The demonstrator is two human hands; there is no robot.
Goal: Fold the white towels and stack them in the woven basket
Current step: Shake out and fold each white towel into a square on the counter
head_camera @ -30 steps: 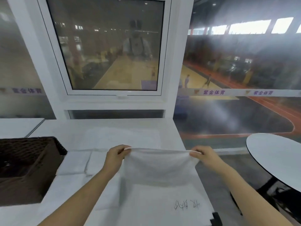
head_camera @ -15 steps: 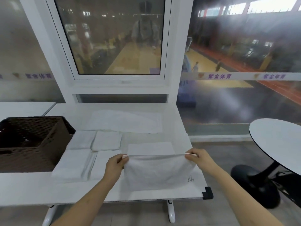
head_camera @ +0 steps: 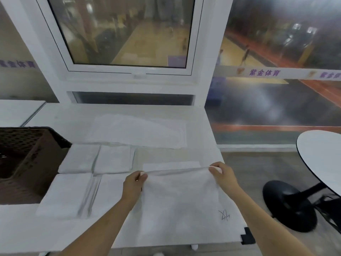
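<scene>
Nearest, at 6 o'clock on the desk [head_camera: 166, 111], left hand [head_camera: 133, 186] and right hand [head_camera: 224, 175] each pinch a top corner of a white towel [head_camera: 177, 196]. Folded towels [head_camera: 96, 161] lie at 10 o'clock beside the woven basket [head_camera: 27, 159]. Farther, glass reads "紫金体育" [head_camera: 263, 72].

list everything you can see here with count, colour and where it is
held towel: 1, white, near right of the table, top edge lifted by both hands
folded towels: 4, white, two rows of two beside the basket
unfolded towel: 1, white, spread flat at the back of the table
woven basket: 1, dark brown, left edge of the table
table: 1, white, under the window
round table: 1, white top on black base, far right
window frame: 1, white, behind the table
left hand: pinches the towel's left corner
right hand: pinches the towel's right corner
</scene>
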